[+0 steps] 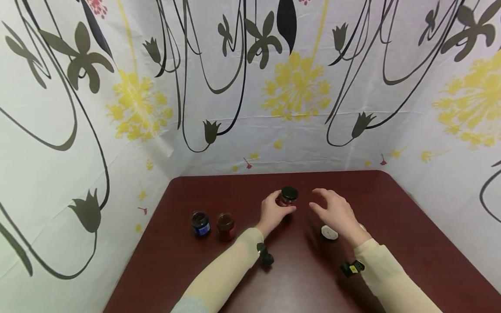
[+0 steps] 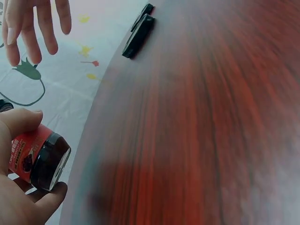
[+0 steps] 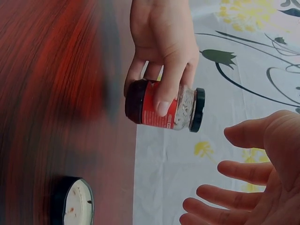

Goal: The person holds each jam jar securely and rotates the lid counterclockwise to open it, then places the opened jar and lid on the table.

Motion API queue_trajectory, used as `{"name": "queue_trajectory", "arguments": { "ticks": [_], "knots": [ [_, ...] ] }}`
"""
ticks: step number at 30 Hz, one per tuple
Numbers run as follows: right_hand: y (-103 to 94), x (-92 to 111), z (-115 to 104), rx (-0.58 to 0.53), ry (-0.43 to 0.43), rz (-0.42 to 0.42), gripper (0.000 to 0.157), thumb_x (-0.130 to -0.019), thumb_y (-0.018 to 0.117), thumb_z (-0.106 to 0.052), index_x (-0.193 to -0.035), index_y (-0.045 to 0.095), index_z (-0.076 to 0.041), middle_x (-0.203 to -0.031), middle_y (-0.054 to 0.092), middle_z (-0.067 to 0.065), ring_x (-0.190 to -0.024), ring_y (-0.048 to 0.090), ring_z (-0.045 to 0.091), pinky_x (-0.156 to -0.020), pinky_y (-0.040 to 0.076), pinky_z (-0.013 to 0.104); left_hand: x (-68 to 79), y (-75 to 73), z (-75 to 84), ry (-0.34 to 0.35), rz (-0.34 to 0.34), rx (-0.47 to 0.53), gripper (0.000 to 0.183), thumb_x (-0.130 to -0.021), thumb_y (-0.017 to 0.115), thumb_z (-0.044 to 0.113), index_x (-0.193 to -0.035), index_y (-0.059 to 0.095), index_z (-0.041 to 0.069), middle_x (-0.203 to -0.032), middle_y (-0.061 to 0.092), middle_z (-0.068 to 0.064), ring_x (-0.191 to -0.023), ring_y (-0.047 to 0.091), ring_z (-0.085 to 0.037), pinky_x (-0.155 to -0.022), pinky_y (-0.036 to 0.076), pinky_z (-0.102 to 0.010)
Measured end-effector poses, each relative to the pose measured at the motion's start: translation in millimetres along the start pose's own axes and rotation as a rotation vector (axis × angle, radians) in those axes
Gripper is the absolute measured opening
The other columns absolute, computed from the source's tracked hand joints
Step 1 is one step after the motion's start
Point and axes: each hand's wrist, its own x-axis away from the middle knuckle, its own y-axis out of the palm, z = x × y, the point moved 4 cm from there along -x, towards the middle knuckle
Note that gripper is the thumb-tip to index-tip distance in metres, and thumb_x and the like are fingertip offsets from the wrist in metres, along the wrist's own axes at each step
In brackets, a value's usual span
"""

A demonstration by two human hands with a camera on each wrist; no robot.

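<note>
My left hand [image 1: 272, 214] grips a small glass jar [image 3: 149, 107] around its red label, thumb on one side and fingers on the other. Dark contents fill the jar's lower part, and a black lid [image 3: 198, 110] sits on its top. To the right, apart from the jar, my right hand [image 1: 337, 214] is held up with fingers spread and nothing in them. Under the right hand lies a loose lid [image 1: 329, 232], its white inside facing up. The left wrist view shows a second loose lid [image 2: 149, 8] just behind that one.
On the left of the dark red wooden table [image 1: 156, 269] stand two lidless jars, one with a blue label [image 1: 201, 229] and one with a red label [image 1: 226, 228]. Patterned white cloth [image 1: 235, 143] hangs behind and beside the table.
</note>
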Motion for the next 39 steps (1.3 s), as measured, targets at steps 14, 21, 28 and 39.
{"name": "queue_trajectory", "arguments": {
  "ticks": [14, 21, 28, 39],
  "knots": [
    [7.5, -5, -9, -0.004, -0.019, -0.008, 0.050, -0.098, 0.067, -0.033, -0.142, 0.054, -0.014, -0.136, 0.057, 0.017, -0.116, 0.059, 0.038, -0.084, 0.049, 0.059, 12.1, -24.0, 0.5, -0.016, 0.047, -0.037, 0.058, -0.073, 0.092, 0.030, -0.124, 0.067, 0.021, -0.112, 0.068, 0.008, -0.102, 0.064, -0.011, -0.088, 0.053, -0.037],
    [12.9, -5, -13, -0.009, -0.036, -0.004, 0.050, -0.097, 0.067, -0.034, -0.141, 0.055, -0.014, -0.133, 0.059, 0.017, -0.113, 0.060, 0.037, -0.084, 0.049, 0.058, 20.8, -34.2, 6.3, -0.033, 0.036, -0.046, 0.062, -0.074, 0.091, 0.037, -0.127, 0.066, 0.021, -0.114, 0.067, 0.008, -0.104, 0.062, -0.010, -0.089, 0.053, -0.036],
    [17.0, -7, -15, -0.028, -0.056, -0.007, 0.048, -0.098, 0.066, -0.035, -0.140, 0.056, -0.015, -0.130, 0.062, 0.017, -0.113, 0.061, 0.038, -0.083, 0.049, 0.058, 30.7, -41.3, 11.3, -0.013, 0.024, -0.058, 0.062, -0.074, 0.091, 0.035, -0.129, 0.065, 0.019, -0.116, 0.066, 0.008, -0.106, 0.061, -0.009, -0.089, 0.052, -0.033],
    [21.6, -8, -20, -0.058, -0.050, -0.013, 0.046, -0.100, 0.062, -0.039, -0.140, 0.056, -0.017, -0.128, 0.064, 0.014, -0.111, 0.062, 0.035, -0.085, 0.049, 0.058, 44.8, -52.7, 17.6, 0.032, 0.034, -0.060, 0.060, -0.073, 0.091, 0.038, -0.126, 0.068, 0.021, -0.113, 0.068, 0.008, -0.102, 0.063, -0.010, -0.086, 0.054, -0.032]
  ]
}}
